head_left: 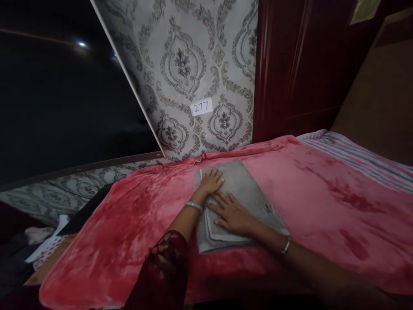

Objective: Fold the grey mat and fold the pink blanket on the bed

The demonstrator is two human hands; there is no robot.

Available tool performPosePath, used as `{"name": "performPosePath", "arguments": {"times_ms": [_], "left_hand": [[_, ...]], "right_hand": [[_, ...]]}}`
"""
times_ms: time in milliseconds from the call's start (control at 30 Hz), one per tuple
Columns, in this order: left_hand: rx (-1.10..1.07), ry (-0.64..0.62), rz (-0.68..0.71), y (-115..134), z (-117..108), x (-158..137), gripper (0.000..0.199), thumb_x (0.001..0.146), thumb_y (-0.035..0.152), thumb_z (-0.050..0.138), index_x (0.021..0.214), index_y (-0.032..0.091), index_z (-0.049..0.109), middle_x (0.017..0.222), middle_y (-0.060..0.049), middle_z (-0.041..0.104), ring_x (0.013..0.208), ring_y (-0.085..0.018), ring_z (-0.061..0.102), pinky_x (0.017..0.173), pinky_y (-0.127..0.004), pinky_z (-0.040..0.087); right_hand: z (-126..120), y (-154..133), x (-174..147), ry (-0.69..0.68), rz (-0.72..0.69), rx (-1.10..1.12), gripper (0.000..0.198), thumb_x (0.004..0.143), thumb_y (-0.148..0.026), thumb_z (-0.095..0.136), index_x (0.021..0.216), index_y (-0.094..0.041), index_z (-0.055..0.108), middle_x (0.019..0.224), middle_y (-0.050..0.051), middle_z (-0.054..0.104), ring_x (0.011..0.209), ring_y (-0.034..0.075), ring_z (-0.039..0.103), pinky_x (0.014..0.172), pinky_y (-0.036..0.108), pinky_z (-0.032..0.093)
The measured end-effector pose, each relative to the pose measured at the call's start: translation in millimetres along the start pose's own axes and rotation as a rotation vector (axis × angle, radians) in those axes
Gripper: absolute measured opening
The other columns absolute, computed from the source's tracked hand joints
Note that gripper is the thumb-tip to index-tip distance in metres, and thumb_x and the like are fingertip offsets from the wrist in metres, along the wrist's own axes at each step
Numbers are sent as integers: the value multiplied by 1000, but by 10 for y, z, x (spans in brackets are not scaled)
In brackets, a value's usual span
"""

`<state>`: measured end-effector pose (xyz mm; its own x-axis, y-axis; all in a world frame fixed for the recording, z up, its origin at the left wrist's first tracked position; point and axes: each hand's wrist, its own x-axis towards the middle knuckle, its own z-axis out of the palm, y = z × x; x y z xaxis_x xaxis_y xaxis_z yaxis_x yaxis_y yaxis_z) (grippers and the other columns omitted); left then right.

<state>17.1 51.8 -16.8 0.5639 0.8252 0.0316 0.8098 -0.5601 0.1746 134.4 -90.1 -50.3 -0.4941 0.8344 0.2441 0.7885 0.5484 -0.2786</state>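
A grey folded cloth (248, 185) lies in several layers on the red plush blanket (135, 215), with a small dark mark near its right edge. My left hand (212, 181) rests flat on the cloth's upper left part, fingers spread. Just below and to the right, my right hand (234, 215) presses flat on the same cloth, its fingers apart too. The fingertips of the right hand come close to the left wrist. Neither hand grips anything. What kind of cloth item it is cannot be made out.
A large dark screen (71, 94) stands at the left. Behind the blanket are a patterned wall with a paper label (201, 106) reading 277 and a dark red wooden door (290, 64). Striped fabric (361, 155) lies at the right; assorted cloth items (45, 249) sit lower left.
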Motion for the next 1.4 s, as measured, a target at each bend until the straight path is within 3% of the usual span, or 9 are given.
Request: {"name": "performPosePath", "arguments": {"times_ms": [100,300,467,700,867,1000,1100,1233,1400], "left_hand": [[72,3,-90,-87,108,52,66,100,54,39,159,25,36,169,-11,25,157,-32,18,126,-54,14],[37,-45,-47,-192,173,80,72,97,63,39,160,29,32,170,-10,24,157,-34,17,125,-55,14],[28,1,-39,-187,192,61,70,97,62,40,159,30,35,168,-10,28,156,-33,21,125,-54,14],[22,35,-49,-125,133,32,64,99,53,43,157,26,40,167,-12,30,155,-31,23,125,-52,15],[21,74,-53,-14,37,-162,60,98,43,49,153,18,45,162,-18,37,153,-31,30,125,-53,17],[17,36,67,126,108,-688,71,90,45,61,153,18,44,162,-17,38,153,-31,30,125,-48,23],[-4,11,171,212,260,-1187,80,87,50,64,157,21,40,166,-15,30,155,-31,26,126,-47,24],[-12,44,189,281,415,-1604,70,96,50,50,158,21,37,169,-14,21,157,-29,16,127,-52,20],[-35,46,160,327,428,-1646,68,97,48,47,158,19,37,169,-14,21,158,-28,14,128,-54,18]], "right_hand": [[112,-25,-41,-62,-26,19,63,101,-49,52,159,-31,37,168,14,19,156,32,12,122,62,12],[54,-51,-119,-122,-72,105,62,101,-53,49,159,-34,36,168,7,20,156,31,6,123,63,7],[64,-274,-298,-180,-160,225,62,102,-53,47,160,-33,33,167,6,25,157,26,9,126,57,8],[120,-599,-608,-167,-150,404,76,98,-56,53,162,-22,31,165,11,27,155,26,17,128,50,9],[-128,-176,-556,-98,-141,541,65,100,-53,49,157,-21,43,162,10,37,152,24,29,125,45,25],[-334,476,-223,91,60,276,59,102,-42,40,158,-23,40,162,9,37,154,27,23,124,56,22],[-308,774,39,71,164,84,62,102,-40,38,161,-21,34,165,11,30,155,31,17,123,58,21],[-99,816,156,9,217,-68,61,103,-49,37,159,-26,37,167,9,24,155,34,17,122,61,18],[-27,755,98,-25,220,-111,60,104,-51,36,160,-30,35,168,7,21,155,34,16,122,61,15]]}}
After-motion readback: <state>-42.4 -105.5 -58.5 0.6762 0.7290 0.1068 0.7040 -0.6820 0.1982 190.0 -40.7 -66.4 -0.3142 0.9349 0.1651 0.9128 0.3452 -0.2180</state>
